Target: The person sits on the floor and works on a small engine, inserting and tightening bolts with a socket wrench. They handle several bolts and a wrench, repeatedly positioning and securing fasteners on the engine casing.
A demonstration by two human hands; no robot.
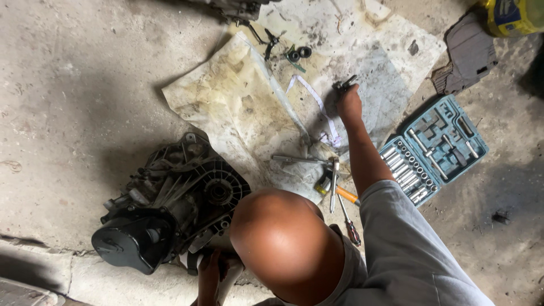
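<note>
Seen from above, over a bent head and grey sleeve. Right hand [349, 105] stretched out over the middle of the stained sheet [238, 107], fingers closed around a small dark metal part [344, 85] that juts past the knuckles. Left hand [208, 277] low by the near edge of the floor [68, 85], touching the underside of the greasy gearbox [170, 198]; fingers mostly hidden, so open or closed cannot be told. Ratchet wrench [300, 160] and a second steel tool [334, 184] lying at the sheet's near edge, orange-handled screwdriver [345, 195] and red-handled screwdriver [348, 224] just beside them. Open blue socket case [433, 148] off the sheet's right edge. Small black rings [299, 54] near the sheet's far edge. Dark rag [467, 54] and yellow container [513, 16] in the far right corner.
</note>
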